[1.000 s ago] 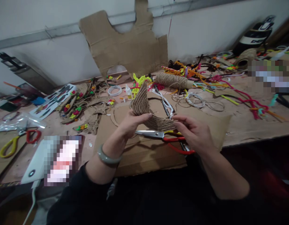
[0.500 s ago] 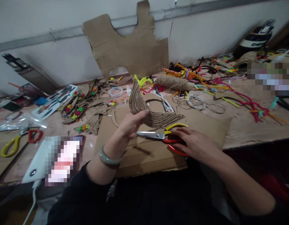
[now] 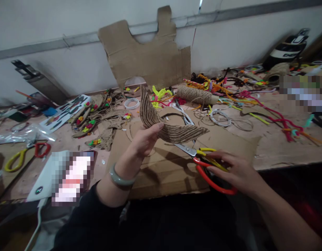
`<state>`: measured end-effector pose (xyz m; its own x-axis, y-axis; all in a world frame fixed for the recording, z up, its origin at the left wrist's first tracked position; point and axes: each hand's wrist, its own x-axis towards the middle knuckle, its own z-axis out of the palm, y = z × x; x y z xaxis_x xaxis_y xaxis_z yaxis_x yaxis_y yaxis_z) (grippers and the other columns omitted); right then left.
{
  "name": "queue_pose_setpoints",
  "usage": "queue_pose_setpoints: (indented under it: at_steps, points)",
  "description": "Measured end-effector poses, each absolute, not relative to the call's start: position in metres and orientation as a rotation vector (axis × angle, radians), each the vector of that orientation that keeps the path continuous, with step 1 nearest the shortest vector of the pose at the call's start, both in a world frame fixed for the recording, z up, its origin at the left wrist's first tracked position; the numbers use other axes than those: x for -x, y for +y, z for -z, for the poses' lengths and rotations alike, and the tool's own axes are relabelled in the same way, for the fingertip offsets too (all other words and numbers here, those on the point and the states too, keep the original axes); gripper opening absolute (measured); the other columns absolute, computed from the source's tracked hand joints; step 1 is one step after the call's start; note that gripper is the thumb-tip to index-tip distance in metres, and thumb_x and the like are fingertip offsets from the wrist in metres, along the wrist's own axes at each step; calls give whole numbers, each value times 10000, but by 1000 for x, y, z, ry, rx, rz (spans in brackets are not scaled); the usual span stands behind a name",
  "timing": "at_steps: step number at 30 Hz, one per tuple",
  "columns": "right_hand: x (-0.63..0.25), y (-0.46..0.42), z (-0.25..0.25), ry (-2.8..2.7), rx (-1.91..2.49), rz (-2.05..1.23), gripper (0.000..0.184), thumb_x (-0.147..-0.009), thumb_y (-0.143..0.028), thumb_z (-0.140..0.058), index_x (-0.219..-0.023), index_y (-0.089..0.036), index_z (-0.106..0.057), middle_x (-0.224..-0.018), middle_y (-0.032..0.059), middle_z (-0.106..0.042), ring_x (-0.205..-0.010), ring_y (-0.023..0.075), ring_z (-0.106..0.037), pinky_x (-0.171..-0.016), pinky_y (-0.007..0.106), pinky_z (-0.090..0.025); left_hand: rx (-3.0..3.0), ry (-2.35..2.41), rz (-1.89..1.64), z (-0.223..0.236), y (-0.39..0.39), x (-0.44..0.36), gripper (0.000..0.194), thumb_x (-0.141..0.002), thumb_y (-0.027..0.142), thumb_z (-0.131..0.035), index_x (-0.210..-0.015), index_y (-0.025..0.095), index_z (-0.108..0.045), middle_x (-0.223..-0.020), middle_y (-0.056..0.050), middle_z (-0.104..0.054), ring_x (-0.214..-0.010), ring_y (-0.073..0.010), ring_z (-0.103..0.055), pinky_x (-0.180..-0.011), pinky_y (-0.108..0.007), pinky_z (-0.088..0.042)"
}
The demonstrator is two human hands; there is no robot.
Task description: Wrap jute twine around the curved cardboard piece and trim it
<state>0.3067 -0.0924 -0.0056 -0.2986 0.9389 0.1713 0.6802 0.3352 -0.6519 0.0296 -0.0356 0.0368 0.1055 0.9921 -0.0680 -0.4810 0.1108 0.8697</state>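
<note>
In my left hand (image 3: 147, 137) is a crescent-shaped piece covered in rows of brown twine (image 3: 176, 130), pinched near its middle with the thumb on top. My right hand (image 3: 235, 170) grips the scissors (image 3: 215, 179) by their red and yellow handles. Their blades point up and left, with the tips hidden behind the lower edge of the twine piece. Beneath both hands lies a flat cardboard sheet (image 3: 171, 181).
A twine spool (image 3: 193, 94) and coloured cords (image 3: 278, 120) lie behind. Twine ornaments (image 3: 84, 122) with bright bits are heaped at left. A second pair of scissors (image 3: 18, 160), a phone (image 3: 72, 177) and a white power bank (image 3: 44, 177) sit nearer. Cut cardboard (image 3: 145, 59) leans on the wall.
My right hand has lifted the scissors off the cardboard and moved right and toward me, turning the blades up under the twine piece. My left hand still holds the piece, slightly tilted.
</note>
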Motion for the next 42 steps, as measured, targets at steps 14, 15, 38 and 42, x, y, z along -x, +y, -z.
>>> queue_pose_setpoints:
  at_steps: [14,15,38,42]
  points:
    - [-302,-117,0,-1629,1437,-1041,485,-766,-476,-705,-1184,-243,-629,-887,70,-718,-800,214,-705,-742,308,-597,-894,821,-1245,-34,-47,-35,224,-629,336,-797,-788,204,-712,-809,-31,-712,-821,-197,-659,-806,-345,-532]
    - [-303,-117,-1,-1687,1429,-1001,534,-744,-502,-715,-1203,-242,-627,-952,85,-726,-861,234,-710,-790,326,-593,-886,810,-1231,-35,-49,-35,234,-626,337,-797,-800,203,-714,-823,-32,-714,-816,-193,-657,-820,-348,-530]
    - [-321,-107,-26,-2258,1417,-764,579,-751,-551,-652,-1243,-247,-645,-1150,96,-722,-995,319,-702,-826,426,-584,-967,633,-1245,-30,-48,-39,255,-613,336,-864,-750,188,-706,-716,13,-700,-651,-118,-639,-664,-257,-548]
    - [-323,-107,-27,-2290,1350,-680,529,-769,-502,-659,-1238,-258,-635,-1089,73,-734,-931,280,-713,-806,398,-586,-971,641,-1284,-28,-49,-40,243,-601,333,-874,-721,202,-708,-686,25,-685,-627,-105,-622,-635,-243,-543]
